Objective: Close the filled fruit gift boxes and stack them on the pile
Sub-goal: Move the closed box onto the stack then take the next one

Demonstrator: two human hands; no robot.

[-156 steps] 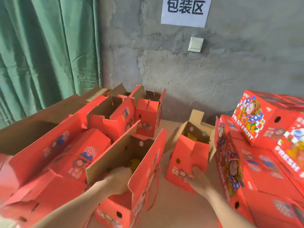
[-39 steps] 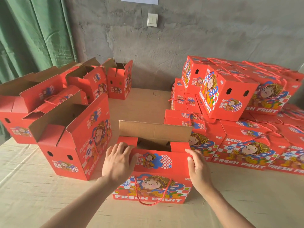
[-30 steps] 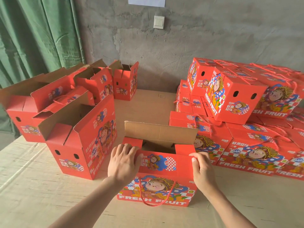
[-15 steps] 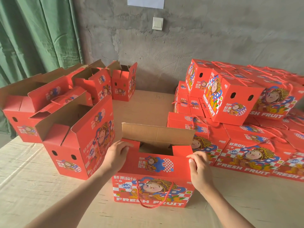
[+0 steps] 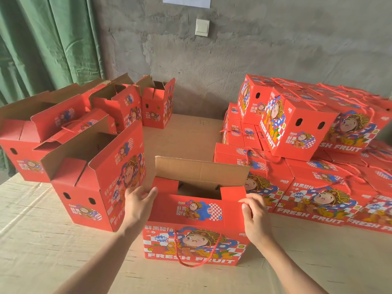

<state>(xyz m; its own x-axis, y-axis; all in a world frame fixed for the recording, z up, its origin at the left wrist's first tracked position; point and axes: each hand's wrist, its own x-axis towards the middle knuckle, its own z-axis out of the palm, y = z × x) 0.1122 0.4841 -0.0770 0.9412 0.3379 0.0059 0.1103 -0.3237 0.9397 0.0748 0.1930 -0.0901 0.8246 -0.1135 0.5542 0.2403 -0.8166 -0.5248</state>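
A red fruit gift box [image 5: 192, 245] stands open on the table in front of me, its red rope handle hanging down the front. Its brown far flap [image 5: 201, 171] stands upright, and the two short side flaps are folded inward. My left hand [image 5: 137, 201] touches the box's upper left corner with relaxed fingers, thumb against the printed front flap [image 5: 199, 209]. My right hand [image 5: 253, 215] grips that flap's upper right corner with curled fingers. The box's contents are hidden. The pile of closed red boxes [image 5: 297, 124] sits to the right.
Several open red boxes [image 5: 95, 183] stand at the left, the nearest just beside my left hand. The wooden table [image 5: 42, 240] reaches back to a grey concrete wall [image 5: 254, 49]. A green curtain [image 5: 46, 39] hangs at the far left.
Earlier I drew this box to the table's front. Within the last second my left hand slid from the front flap's face to its left corner; my right hand stayed at the right corner.
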